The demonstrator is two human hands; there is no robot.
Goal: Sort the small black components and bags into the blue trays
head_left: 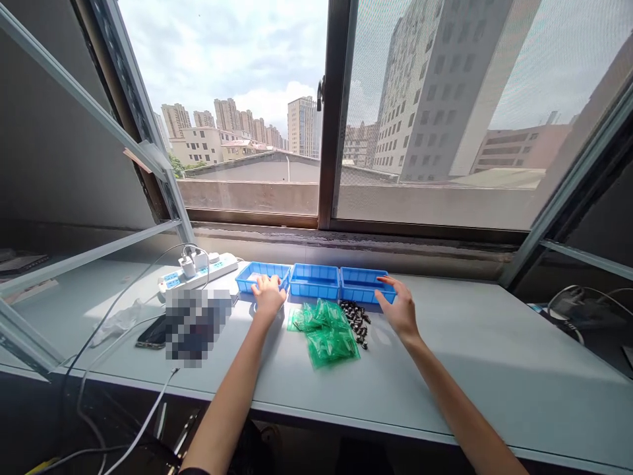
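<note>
Three shallow blue plastic trays stand in a row near the window: a left tray (pixel 243 285), a middle tray (pixel 315 290) and a right tray (pixel 366 295). My left hand (pixel 268 295) rests over the front right part of the left tray, its fingers spread. At the right end of the right tray is my right hand (pixel 401 310), thumb and forefinger apart beside its rim. In front of the trays lies a pile of green clear plastic bags (pixel 329 333). Next to it sits a heap of small dark metallic parts (pixel 357 323), too small to name.
A white power strip (pixel 220 265) with plugs and cables lies left of the trays. Nearer are a dark phone (pixel 152 332), a blurred-out patch and a crumpled clear plastic bag (pixel 119 322). Metal frame posts rise at both sides of the pale table (pixel 469 349).
</note>
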